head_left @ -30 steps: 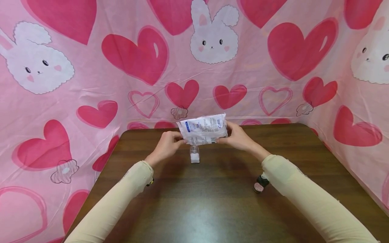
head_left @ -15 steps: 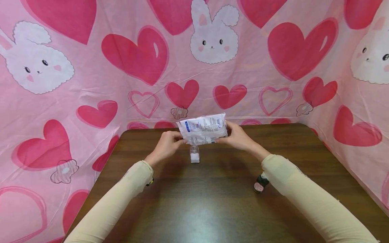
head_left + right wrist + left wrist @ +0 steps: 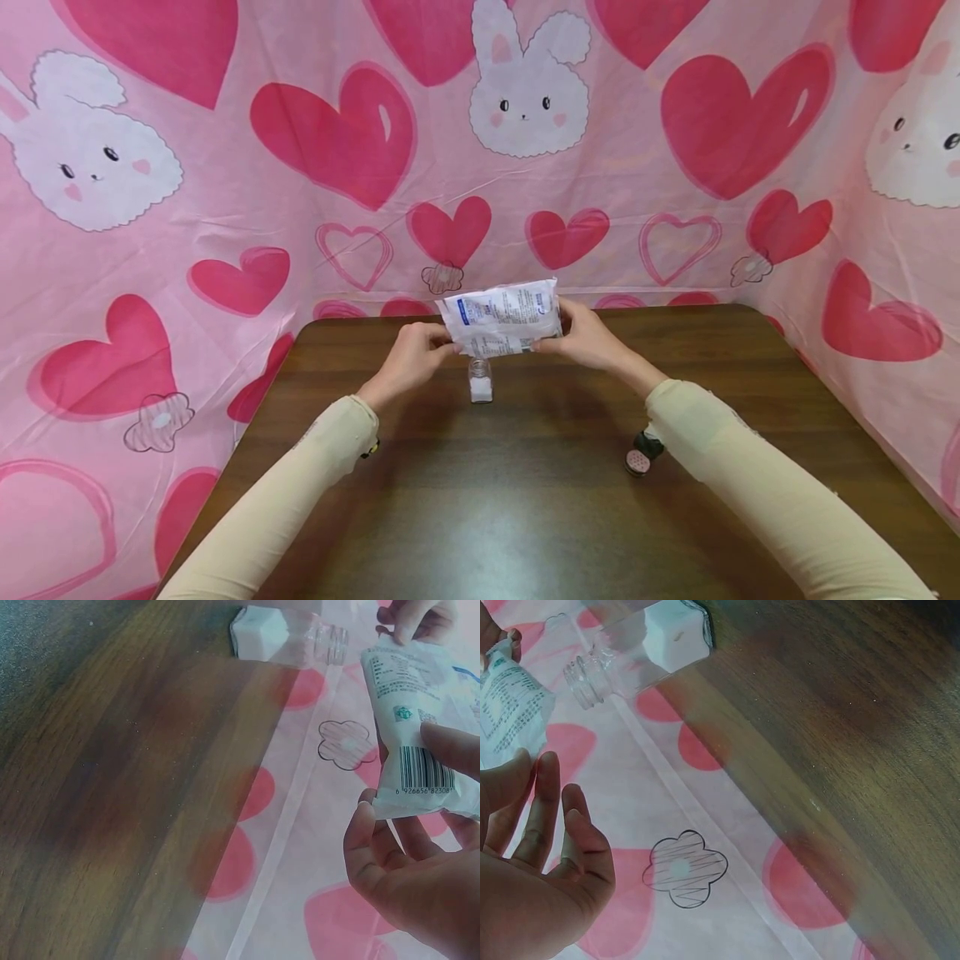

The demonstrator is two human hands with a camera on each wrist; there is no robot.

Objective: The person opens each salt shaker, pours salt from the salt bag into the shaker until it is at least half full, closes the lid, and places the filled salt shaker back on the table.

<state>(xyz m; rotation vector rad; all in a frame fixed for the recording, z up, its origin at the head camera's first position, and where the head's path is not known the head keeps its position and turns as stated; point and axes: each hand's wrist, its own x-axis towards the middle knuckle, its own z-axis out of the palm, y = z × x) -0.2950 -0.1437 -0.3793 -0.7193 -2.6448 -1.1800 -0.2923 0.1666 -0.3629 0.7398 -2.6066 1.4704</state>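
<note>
A white plastic packet (image 3: 501, 321) with blue and black print is held up by both hands above the far part of the table. The left hand (image 3: 408, 357) pinches its lower left corner between thumb and fingers. At the other end, the right hand (image 3: 591, 340) grips it, thumb on the printed face beside a barcode, fingers behind. Just below the packet stands a clear jar (image 3: 481, 387) with a bare threaded neck; white contents (image 3: 676, 634) fill its lower part. The packet's contents and any opening in it are hidden.
Near the right sleeve, a round pink dotted piece (image 3: 637, 463), perhaps a shaker lid, is beside something black. The dark wooden table (image 3: 480, 500) ends at a pink cloth (image 3: 525, 192) with hearts and rabbits behind and along the sides.
</note>
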